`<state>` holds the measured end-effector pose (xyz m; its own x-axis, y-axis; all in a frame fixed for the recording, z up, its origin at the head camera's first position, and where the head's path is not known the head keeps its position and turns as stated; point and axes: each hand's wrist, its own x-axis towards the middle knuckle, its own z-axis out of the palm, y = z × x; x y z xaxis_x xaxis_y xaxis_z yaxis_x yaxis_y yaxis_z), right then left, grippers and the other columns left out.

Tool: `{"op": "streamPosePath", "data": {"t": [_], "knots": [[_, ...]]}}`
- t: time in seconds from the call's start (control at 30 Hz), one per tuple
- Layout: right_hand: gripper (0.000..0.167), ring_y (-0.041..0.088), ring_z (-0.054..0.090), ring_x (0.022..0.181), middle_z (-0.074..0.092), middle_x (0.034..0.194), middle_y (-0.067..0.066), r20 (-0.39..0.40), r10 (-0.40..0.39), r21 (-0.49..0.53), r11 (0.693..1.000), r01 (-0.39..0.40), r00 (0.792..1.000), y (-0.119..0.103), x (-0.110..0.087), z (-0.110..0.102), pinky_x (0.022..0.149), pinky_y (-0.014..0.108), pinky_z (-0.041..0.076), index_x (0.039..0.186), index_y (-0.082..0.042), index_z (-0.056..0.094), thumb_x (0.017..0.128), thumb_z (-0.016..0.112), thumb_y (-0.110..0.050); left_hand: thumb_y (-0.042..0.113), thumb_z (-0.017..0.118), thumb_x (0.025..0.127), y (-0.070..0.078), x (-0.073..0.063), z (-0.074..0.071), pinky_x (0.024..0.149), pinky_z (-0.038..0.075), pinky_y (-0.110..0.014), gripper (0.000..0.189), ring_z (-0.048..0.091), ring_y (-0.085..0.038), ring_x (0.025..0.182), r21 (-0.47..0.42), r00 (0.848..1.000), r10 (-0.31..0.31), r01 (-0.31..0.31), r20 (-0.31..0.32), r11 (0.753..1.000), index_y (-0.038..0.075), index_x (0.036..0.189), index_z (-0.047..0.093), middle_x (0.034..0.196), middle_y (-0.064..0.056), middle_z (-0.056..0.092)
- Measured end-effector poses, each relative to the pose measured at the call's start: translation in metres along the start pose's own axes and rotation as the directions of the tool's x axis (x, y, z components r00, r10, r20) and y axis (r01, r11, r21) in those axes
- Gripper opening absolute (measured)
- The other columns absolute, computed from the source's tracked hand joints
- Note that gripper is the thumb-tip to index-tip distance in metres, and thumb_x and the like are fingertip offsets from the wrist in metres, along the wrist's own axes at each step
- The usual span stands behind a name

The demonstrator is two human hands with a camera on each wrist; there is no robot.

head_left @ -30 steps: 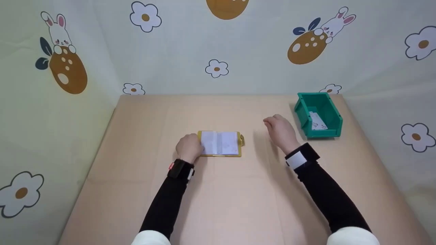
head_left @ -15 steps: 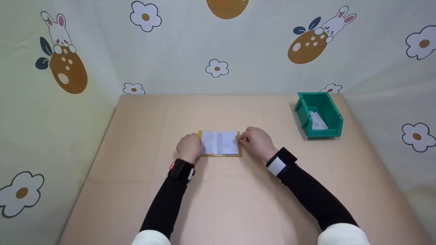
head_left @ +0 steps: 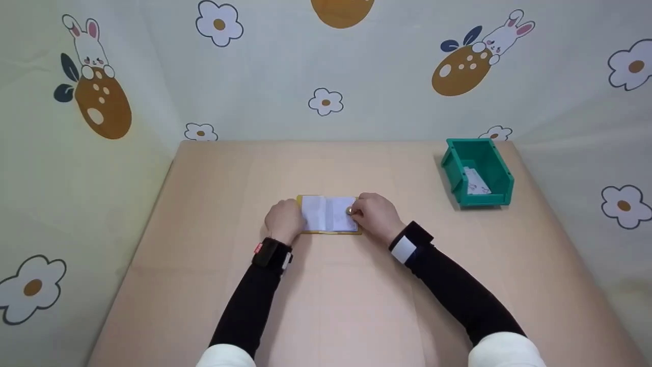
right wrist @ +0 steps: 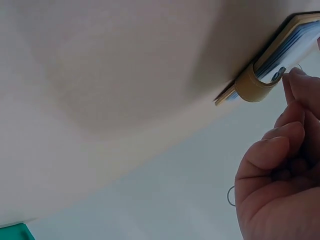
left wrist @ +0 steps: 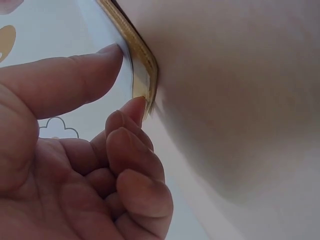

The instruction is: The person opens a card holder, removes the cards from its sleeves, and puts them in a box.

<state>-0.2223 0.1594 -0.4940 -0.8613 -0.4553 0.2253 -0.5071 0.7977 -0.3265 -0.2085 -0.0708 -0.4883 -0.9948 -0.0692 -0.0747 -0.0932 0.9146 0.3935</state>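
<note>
Booklet (head_left: 336, 216): lies spread open, pages up, about mid-width on the tabletop (head_left: 326, 311), well in from the far edge. Looks laid flat to give both hands an edge to work.
Pages: pale, in what look like clear sleeves; print too faint to read.
Left hold: left hand (head_left: 283, 220) at the booklet's left edge, likely as an anchor against sliding or folding over.
Left fingers: thumb (left wrist: 95, 75) on the page side, index tip at the cover's corner, edge clamped between; remaining fingers curled in toward the palm.
Strap (right wrist: 250, 90): sprouts from the right cover edge, bends up and over toward the right page. Round metal stud (head_left: 350, 210) near the tip, probably a snap.
Right hold: right hand (head_left: 378, 216) on the strap's free end, likely gripped there for control of the bend, clear of the paper.
Right fingers: thumb and index together, clamped on the strap tip; others folded in. Exact contact under the tips: cannot tell.
Bin (head_left: 481, 200): green, by the tabletop's far right corner, well apart from the booklet; probably parked there to free the middle.
Cards (head_left: 477, 182): white, inside the bin, leaning low; count unclear.
</note>
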Motion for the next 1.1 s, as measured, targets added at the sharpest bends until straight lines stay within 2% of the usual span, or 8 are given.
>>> {"op": "streamPosePath", "data": {"t": [0.17, 0.73, 1.1], "knots": [[0.005, 0.016, 0.054, 0.069, 0.06, 0.076, 0.001, 0.014, -0.018, -0.033, 0.999, 0.018, 1.0, -0.001, -0.001, 0.003, 0.064, 0.033, 0.047, 0.081, -0.011, 0.078, 0.082, 0.077, -0.006, 0.005, 0.063, 0.081, 0.0, 0.001, 0.001, 0.059, 0.052, -0.045, 0.008, 0.061, -0.029, 0.073, -0.001, 1.0, -0.006, 0.006, 0.005, 1.0, 0.003, 0.074, 0.063, 0.08, -0.013, 0.062], [0.007, 0.022, 0.063, 0.08, 0.068, 0.084, 0.005, -0.004, 0.013, -0.078, 0.997, -0.013, 1.0, -0.002, -0.003, 0.007, 0.07, 0.037, 0.051, 0.089, -0.007, 0.08, 0.083, 0.077, -0.008, 0.006, 0.064, 0.082, -0.001, 0.002, 0.001, 0.059, 0.052, -0.045, 0.008, 0.062, -0.029, 0.074, -0.002, 1.0, -0.001, 0.001, 0.013, 1.0, 0.002, 0.076, 0.064, 0.083, -0.015, 0.065], [0.006, 0.021, 0.063, 0.076, 0.063, 0.075, 0.002, -0.021, -0.05, -0.098, 0.994, 0.047, 0.999, -0.005, -0.001, 0.011, 0.069, 0.037, 0.052, 0.078, -0.011, 0.078, 0.082, 0.077, -0.007, 0.004, 0.057, 0.086, 0.0, 0.002, 0.002, 0.055, 0.05, -0.041, 0.014, 0.059, -0.025, 0.069, 0.002, 1.0, -0.008, 0.008, 0.015, 1.0, 0.003, 0.073, 0.062, 0.079, -0.012, 0.064]]}}
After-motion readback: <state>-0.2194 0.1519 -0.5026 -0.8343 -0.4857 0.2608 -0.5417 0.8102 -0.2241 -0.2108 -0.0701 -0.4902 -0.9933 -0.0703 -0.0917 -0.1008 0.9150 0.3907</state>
